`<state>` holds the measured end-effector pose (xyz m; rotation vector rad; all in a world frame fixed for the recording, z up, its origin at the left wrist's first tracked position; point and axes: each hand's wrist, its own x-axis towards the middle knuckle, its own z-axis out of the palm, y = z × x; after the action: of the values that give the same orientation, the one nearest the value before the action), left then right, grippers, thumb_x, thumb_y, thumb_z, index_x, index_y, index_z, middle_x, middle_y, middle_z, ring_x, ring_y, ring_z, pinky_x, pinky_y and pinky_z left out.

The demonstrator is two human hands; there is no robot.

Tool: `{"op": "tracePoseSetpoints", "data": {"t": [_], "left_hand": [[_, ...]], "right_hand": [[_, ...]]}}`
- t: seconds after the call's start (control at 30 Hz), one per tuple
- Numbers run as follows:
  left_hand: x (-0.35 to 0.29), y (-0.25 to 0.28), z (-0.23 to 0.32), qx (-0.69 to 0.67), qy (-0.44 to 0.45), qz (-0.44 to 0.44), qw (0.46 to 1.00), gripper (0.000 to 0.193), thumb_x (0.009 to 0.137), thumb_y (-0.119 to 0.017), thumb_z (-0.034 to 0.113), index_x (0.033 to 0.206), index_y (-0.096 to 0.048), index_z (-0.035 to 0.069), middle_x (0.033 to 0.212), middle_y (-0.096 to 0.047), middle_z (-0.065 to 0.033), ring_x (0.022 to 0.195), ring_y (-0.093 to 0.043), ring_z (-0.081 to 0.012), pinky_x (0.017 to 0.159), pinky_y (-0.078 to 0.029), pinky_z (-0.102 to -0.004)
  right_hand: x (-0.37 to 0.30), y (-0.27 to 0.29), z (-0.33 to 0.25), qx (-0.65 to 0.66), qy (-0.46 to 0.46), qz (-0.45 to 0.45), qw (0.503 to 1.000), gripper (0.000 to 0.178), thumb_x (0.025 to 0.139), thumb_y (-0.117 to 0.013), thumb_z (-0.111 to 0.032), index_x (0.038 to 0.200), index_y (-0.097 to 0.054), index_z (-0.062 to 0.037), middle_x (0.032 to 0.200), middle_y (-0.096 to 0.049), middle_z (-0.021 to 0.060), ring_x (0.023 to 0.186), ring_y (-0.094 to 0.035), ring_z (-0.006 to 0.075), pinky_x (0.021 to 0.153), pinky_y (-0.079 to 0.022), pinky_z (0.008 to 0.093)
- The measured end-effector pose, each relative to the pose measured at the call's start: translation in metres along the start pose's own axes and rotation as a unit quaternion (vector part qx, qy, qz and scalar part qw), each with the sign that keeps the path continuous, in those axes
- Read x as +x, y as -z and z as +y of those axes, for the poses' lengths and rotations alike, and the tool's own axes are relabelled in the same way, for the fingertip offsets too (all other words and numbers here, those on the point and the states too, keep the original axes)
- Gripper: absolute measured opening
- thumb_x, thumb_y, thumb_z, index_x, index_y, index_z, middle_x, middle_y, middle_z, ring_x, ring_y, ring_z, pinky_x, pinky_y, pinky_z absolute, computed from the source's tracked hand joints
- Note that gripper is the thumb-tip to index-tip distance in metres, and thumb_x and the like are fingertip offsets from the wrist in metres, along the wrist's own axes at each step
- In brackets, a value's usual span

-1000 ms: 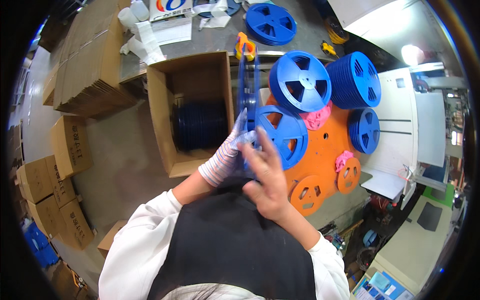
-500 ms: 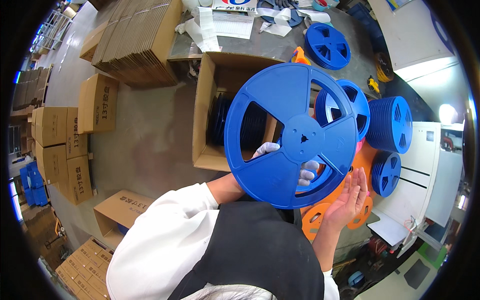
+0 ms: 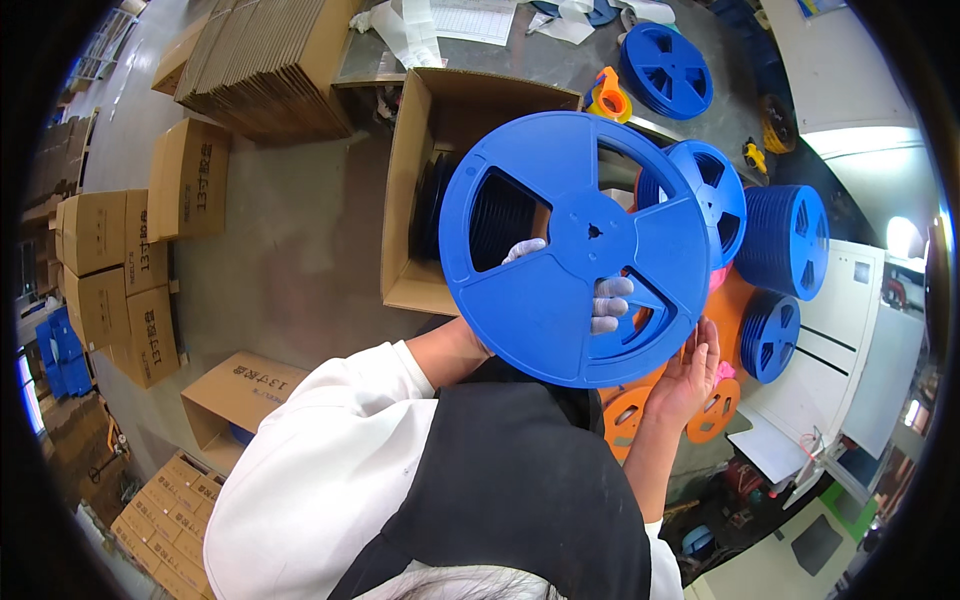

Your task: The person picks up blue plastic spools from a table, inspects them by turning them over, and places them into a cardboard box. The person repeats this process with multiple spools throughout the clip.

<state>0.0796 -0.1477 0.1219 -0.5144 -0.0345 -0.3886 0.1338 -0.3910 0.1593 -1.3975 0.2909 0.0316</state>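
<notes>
A big blue plastic reel point(image 3: 545, 315) with cut-out windows is held up in front of my chest. From behind it my left hand point(image 3: 610, 305) grips the reel; its thumb and gloved fingers show through two windows, while the palm is hidden. At the reel's lower right rim is my right hand point(image 3: 682, 385), fingers stretched out and palm turned up, holding nothing; whether it touches the rim I cannot tell. Just beyond the reel stands an open cardboard box point(image 3: 400, 190) with dark reels point(image 3: 428, 205) packed on edge inside.
Stacked blue reels point(image 3: 778, 240) stand to the right, with orange reels point(image 3: 712, 412) below them. On the grey bench point(image 3: 560, 70) lie more blue reels point(image 3: 665, 70) and an orange tape dispenser point(image 3: 607, 97). Flattened cartons point(image 3: 265, 65) and closed boxes point(image 3: 190, 180) fill the left side.
My right hand has come closer to the reel's right rim, its fingers now beside it. The reel has shifted slightly up and left in view, still in my left hand.
</notes>
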Motion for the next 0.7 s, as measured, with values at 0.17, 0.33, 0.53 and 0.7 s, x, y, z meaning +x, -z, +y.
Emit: {"op": "tracePoseSetpoints", "data": {"t": [0.17, 0.33, 0.53, 0.7], "left_hand": [[-0.047, 0.017, 0.029, 0.090, -0.069, 0.088, 0.990, 0.076, 0.093, -0.049, 0.043, 0.149, -0.028, -0.004, 0.148, -0.039, -0.0253, 0.130, -0.047, -0.0380, 0.112, -0.036, -0.0496], [-0.140, 0.091, 0.104, 0.435, -0.278, 0.505, 0.692, 0.063, 0.087, -0.065, 0.031, 0.145, -0.042, 0.023, 0.087, -0.059, -0.0067, 0.071, -0.063, -0.0207, 0.056, -0.053, -0.0345], [-0.200, 0.168, 0.190, 0.441, -0.299, 0.603, 0.594, 0.072, 0.093, -0.053, 0.055, 0.149, -0.038, 0.012, 0.128, -0.059, -0.0086, 0.107, -0.058, -0.0245, 0.096, -0.047, -0.0386], [-0.228, 0.191, 0.203, 0.399, -0.261, 0.626, 0.617, 0.075, 0.095, -0.046, 0.060, 0.145, -0.042, 0.004, 0.147, -0.044, -0.0081, 0.134, -0.039, -0.0229, 0.111, -0.029, -0.0351]], "right_hand": [[0.004, 0.014, 0.026, -0.058, -0.049, -0.016, 0.997, 0.032, 0.102, -0.047, -0.012, 0.132, -0.053, -0.0022, 0.138, -0.053, 0.0108, 0.128, -0.050, 0.0215, 0.106, -0.041, 0.0381], [-0.003, 0.036, 0.054, -0.125, -0.116, 0.002, 0.985, 0.032, 0.101, -0.051, -0.015, 0.131, -0.055, -0.0020, 0.134, -0.055, 0.0088, 0.126, -0.051, 0.0197, 0.104, -0.041, 0.0365], [0.002, 0.060, 0.077, -0.174, -0.133, -0.065, 0.974, 0.034, 0.100, -0.053, -0.013, 0.131, -0.056, -0.0007, 0.132, -0.057, 0.0097, 0.123, -0.053, 0.0198, 0.101, -0.044, 0.0337], [0.034, 0.086, 0.097, -0.226, -0.132, -0.115, 0.958, 0.037, 0.096, -0.057, -0.010, 0.131, -0.055, 0.0012, 0.135, -0.055, 0.0135, 0.126, -0.052, 0.0230, 0.106, -0.040, 0.0339]]}}
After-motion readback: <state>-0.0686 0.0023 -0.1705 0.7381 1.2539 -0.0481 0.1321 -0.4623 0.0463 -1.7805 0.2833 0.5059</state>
